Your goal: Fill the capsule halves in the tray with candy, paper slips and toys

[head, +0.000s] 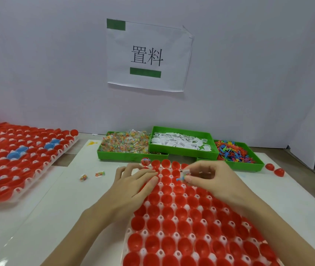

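My left hand: my left hand (136,180) lies flat on the far left part of the tray, fingers straight and together, fingertips pressing on the red cups, holding nothing
My right hand: my right hand (208,176) has its fingers curled in, pinching a small blue toy (181,178) together with a bit of white paper; they sit just above the second row of cups
Tray: the white tray (143,251) sits right in front of me on the surface, running from the near edge out toward the bins, packed with red capsule halves (169,213), open side up
Filled cup: one capsule half at the far left corner (145,161) already has candy and something blue in it; the others I can see look hollow
Candy bin: a green bin of wrapped candy (126,144), far left of the three, just beyond the tray
Slip bin: a green bin of paper slips (181,143) in the middle, propped on the edges of its two neighbours
Toy bin: a green bin of coloured toys (233,152) on the right
Strays: two candy packets (92,175) lie on the surface left of my left hand; two loose red halves (274,169) lie right of the toy bin
Second tray: another tray of red and blue capsules (18,160) rests well off to the left
Wall: a paper sign (147,56) with green tape hangs above the bins
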`<state>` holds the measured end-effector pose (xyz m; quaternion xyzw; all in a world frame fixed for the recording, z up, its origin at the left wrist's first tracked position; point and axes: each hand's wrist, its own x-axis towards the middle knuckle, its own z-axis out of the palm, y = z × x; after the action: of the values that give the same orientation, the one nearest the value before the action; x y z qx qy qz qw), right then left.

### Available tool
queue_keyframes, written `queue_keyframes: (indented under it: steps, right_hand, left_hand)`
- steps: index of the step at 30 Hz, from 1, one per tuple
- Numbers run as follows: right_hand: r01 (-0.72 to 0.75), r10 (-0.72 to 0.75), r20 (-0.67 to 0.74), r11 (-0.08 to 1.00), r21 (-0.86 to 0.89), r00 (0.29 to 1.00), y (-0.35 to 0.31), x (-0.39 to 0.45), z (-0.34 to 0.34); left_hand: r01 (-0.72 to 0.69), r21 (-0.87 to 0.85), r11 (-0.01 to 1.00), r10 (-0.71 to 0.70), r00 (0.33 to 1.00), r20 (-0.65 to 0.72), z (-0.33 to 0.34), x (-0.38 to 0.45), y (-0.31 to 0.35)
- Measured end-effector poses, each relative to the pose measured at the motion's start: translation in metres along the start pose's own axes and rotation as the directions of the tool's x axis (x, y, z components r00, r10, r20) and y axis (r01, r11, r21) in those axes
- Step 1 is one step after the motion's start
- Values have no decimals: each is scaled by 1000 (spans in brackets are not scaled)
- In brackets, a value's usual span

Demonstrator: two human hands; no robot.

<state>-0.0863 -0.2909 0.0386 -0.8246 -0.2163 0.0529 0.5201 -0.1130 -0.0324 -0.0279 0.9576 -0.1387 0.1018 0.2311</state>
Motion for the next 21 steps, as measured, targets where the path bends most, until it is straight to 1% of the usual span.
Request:
queue_keyframes:
  steps: [5,7,10,13,16,21]
  right_hand:
    - [32,-33,-10,992,-119,999,-11,49,12]
    - [46,-48,-6,979,-197,999,-12,71,23]
    - [39,-40,4,931,-362,999,-8,98,41]
    - [7,3,19,878,-479,1000,0,114,53]
    - [-8,26,27,851,-525,999,4,121,55]
    - [1,9,15,834,-552,1000,4,125,59]
  left_hand:
    - [-16,5,1000,16,1000,1,4,2,0]
    - [-13,15,1000,13,1000,5,3,2,0]
    - [-26,73,997,25,1000,16,4,2,0]
    - [-28,99,995,26,999,21,4,3,-1]
    - [-26,106,994,23,999,28,4,4,-1]
    - [-30,137,990,27,999,24,3,4,0]
